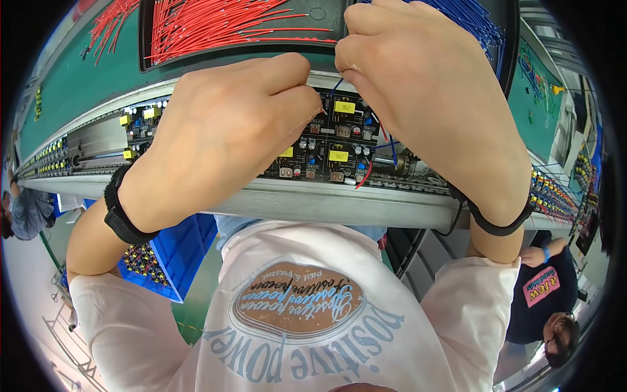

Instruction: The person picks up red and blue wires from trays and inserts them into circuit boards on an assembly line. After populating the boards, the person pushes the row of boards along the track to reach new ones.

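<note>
Over the conveyor, both my hands are closed in a pinch above a black circuit board (356, 117) with yellow block components. My left hand (235, 124) has its fingertips at the board's left part; whatever they hold is hidden. A short blue wire (337, 84) runs from the board up to the thumb of my right hand (418, 72), which is pinched on it. Below, a second row of the board carries another yellow component (338, 156). A red wire (365, 175) sticks out from its lower right, and blue wires (394, 150) hang beneath my right wrist.
Beyond my hands, a black tray (241, 47) holds red wires (215, 23) on the left and blue wires (467, 23) on the right. The conveyor's metal rail (326, 204) runs along my side. A blue bin (186, 251) stands below left. Another person (545, 287) is at right.
</note>
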Demonstrator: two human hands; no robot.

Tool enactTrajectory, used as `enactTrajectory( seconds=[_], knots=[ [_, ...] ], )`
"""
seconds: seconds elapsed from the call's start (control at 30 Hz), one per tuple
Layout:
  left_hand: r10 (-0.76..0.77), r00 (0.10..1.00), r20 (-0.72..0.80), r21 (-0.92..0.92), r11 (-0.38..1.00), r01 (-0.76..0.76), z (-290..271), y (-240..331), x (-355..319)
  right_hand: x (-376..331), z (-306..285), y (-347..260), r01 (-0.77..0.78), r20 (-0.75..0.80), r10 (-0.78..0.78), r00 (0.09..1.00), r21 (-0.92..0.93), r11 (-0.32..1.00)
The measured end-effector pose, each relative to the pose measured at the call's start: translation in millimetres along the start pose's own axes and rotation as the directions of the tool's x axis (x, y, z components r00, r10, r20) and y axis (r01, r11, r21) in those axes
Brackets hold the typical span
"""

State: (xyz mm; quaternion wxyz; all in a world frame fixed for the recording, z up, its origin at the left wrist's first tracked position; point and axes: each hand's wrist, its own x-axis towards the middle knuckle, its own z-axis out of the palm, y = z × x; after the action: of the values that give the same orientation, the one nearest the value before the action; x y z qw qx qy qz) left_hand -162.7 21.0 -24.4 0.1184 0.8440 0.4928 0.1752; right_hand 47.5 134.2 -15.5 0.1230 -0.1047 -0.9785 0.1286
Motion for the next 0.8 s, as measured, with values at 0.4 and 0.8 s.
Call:
enactTrajectory(
  seconds=[0.4,0.8],
  knots=[
    [-0.005,1.000,0.024,0.014,1.000,0.004,0.1,-3.2,-0.1,-0.9,0.6,2.1,0.012,0.007,-0.012,1.000,0.020,1.000],
    [-0.016,0.999,0.048,0.010,1.000,0.016,-1.0,-3.3,1.1,-3.5,-0.7,4.8,0.015,0.014,-0.016,1.000,0.057,0.998]
  ],
)
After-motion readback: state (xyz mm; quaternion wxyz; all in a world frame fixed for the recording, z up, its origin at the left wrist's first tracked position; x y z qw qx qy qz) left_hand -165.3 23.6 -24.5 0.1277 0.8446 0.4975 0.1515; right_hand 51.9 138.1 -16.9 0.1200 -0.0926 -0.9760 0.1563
